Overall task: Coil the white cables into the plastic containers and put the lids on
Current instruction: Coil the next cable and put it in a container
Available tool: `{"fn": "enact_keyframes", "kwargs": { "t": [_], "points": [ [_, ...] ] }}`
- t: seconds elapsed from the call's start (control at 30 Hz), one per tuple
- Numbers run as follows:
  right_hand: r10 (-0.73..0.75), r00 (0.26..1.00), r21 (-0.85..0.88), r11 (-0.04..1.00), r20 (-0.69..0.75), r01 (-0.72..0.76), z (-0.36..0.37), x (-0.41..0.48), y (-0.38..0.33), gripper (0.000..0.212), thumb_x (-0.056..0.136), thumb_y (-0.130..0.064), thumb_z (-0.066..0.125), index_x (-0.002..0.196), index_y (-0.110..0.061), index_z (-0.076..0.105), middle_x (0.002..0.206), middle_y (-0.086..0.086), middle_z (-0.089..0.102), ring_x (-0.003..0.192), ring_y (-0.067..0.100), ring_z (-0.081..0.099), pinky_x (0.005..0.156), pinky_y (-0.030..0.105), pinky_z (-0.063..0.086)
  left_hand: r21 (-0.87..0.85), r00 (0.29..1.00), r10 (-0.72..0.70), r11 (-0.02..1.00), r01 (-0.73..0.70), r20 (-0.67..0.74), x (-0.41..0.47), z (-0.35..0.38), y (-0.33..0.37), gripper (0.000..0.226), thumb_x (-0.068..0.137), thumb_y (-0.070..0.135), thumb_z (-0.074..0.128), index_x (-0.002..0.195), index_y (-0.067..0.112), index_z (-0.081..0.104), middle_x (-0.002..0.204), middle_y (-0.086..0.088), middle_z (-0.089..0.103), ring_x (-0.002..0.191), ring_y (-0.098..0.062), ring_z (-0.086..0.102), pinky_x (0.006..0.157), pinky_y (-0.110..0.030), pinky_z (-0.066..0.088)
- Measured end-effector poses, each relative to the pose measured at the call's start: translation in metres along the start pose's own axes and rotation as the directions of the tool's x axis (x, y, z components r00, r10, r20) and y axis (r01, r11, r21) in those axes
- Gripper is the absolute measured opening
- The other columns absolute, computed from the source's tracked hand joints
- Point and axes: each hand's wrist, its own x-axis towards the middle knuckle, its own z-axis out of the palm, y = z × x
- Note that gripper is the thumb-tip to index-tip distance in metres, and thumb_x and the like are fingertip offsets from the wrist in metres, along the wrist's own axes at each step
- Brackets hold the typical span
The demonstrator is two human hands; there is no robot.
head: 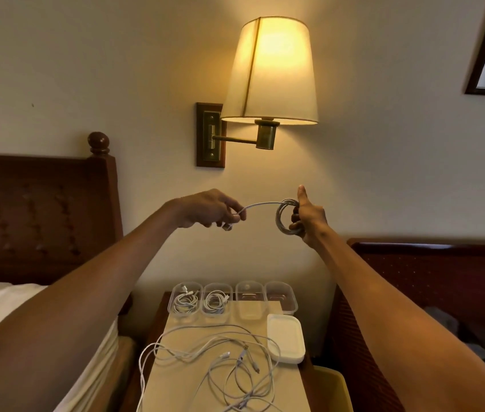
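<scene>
Mid-frame, the left hand (pixel 208 210) pinches the free end of a white cable (pixel 260 205) whose coil loops round the curled fingers of the right hand (pixel 309 217), thumb up, above the containers (pixel 249 304) at bottom centre.

Left forearm (pixel 95 281) and right forearm (pixel 384 292) bare, both stretched forward and up, converging toward the middle. At the end of the one, left hand (pixel 207 210) palm down, knuckles up, fingers curled, fingertips pinching the free end of a white cable (pixel 260 204). Level with it and a little apart, right hand (pixel 308 220), thumb pointing straight up, fingers curled through the cable's wound loops. Short span of cable between the hands.
</scene>
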Motion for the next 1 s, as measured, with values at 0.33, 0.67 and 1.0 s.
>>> {"fn": "enact_keyframes", "kwargs": {
  "t": [0.33,0.67,1.0],
  "points": [
    [0.045,0.959,0.267,0.956,0.280,-0.123,0.029,-0.027,-0.003,0.044,0.100,-0.050,0.042,0.085,-0.010,0.055,0.059,0.000,0.038,0.048,0.011,0.035,0.043,0.020,0.034,-0.482,0.896,0.031,0.835,-0.267,-0.443,0.015,0.045,-0.025,0.021,0.093,0.003,0.062,0.111,-0.005,0.068,0.099,-0.017,0.071,0.091,-0.023,0.069,0.074,-0.021,0.058],
    [-0.119,0.981,0.179,0.980,0.156,0.090,0.039,-0.027,-0.006,0.047,0.098,-0.052,0.041,0.089,-0.008,0.056,0.070,0.002,0.046,0.064,0.016,0.047,0.060,0.030,0.046,-0.836,0.961,-0.093,0.519,-0.176,-0.261,0.019,0.059,-0.015,0.019,0.099,0.010,0.054,0.106,0.004,0.071,0.101,-0.014,0.072,0.096,-0.027,0.067,0.078,-0.030,0.055],
    [-0.120,0.990,0.082,0.990,0.081,0.113,0.044,-0.027,-0.004,0.044,0.099,-0.052,0.040,0.086,-0.014,0.056,0.085,0.006,0.057,0.082,0.022,0.059,0.073,0.036,0.053,-0.854,0.987,-0.046,0.509,-0.111,-0.156,0.015,0.062,-0.004,0.026,0.103,0.017,0.048,0.107,0.003,0.069,0.097,-0.012,0.064,0.087,-0.023,0.052,0.078,-0.033,0.046]
  ]
}}
